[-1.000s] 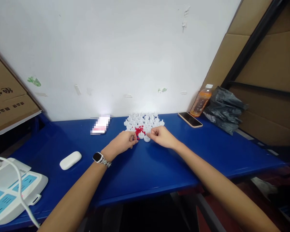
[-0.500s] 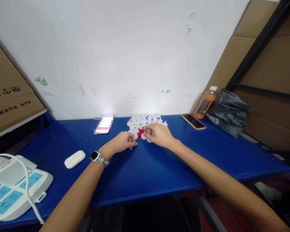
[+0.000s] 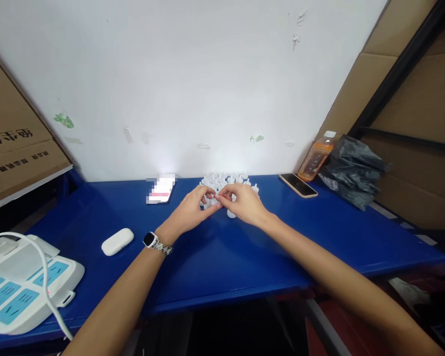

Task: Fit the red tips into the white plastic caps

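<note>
My left hand (image 3: pixel 193 210) is curled around a white spouted cap (image 3: pixel 214 201), held between thumb and fingers just above the table. Close against it, my right hand (image 3: pixel 246 203) pinches a tiny red tip (image 3: pixel 215 196) at the top of that cap. Fingers partly cover both pieces. Behind the hands stand several more white spouted caps (image 3: pixel 241 179) in a cluster, their narrow spouts upward. One white cap (image 3: pixel 231 214) sits under my right hand. Most of the small red pieces on the table are hidden by the hands.
On the blue table (image 3: pixel 222 267) lie a lit phone (image 3: pixel 161 190), a white earphone case (image 3: pixel 117 242) and a power strip (image 3: pixel 33 291) with a white cable. To the right are a dark phone (image 3: pixel 298 185), an orange drink bottle (image 3: pixel 316 158) and a black plastic bag (image 3: pixel 352 170).
My left hand has moved up and right to meet my right hand and now holds a white cap. My right hand has shifted slightly left, its fingertips now at the cap's top.
</note>
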